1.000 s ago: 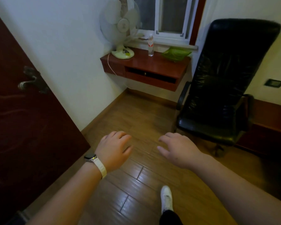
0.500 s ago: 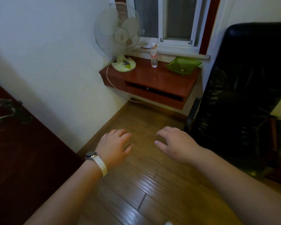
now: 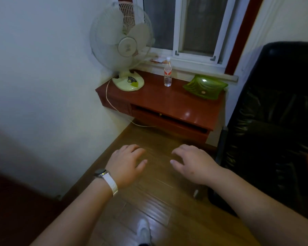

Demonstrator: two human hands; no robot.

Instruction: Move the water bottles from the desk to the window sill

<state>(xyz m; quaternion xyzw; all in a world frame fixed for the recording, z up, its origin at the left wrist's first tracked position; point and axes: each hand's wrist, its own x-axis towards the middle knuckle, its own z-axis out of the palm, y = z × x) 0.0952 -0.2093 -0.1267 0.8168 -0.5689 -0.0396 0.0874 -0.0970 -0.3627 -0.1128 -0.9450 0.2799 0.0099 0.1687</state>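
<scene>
Head cam, 1 view. Both hands were held out over the wood floor point(image 3: 149, 197), palms down, near the viewer and well apart from the desk point(image 3: 167, 102).

Left hand point(image 3: 125, 165): fingers loosely spread, slightly curled, holding nothing. Watch w/ white strap point(image 3: 107, 178) sat on the wrist.

Right hand point(image 3: 192, 163): fingers loosely spread, slightly curled, holding nothing.

Water bottle point(image 3: 167, 72): upright on the far part of the desk top, just in front of the window sill point(image 3: 194, 67), not on it. Clear body, white cap, red-white label. Only 1 bottle was visible.

Desk: red-brown, wall-mounted, below the window point(image 3: 194, 27), w/ an open slot under the top.

Other items on desk:
- Fan point(image 3: 122, 45), left end, pale base, cord hanging down off the left edge.
- Green dish point(image 3: 205, 87), right side, well right of the bottle.

The bottle stood between fan base and dish, nearer the fan base.

Sill: some red-white paper or packaging point(image 3: 156, 59) lay at its left end, behind the bottle; type not legible.

Black chair point(image 3: 274, 121) stood at right, beside the desk. A white shoe point(image 3: 143, 231) showed at the bottom edge, on the floor.
</scene>
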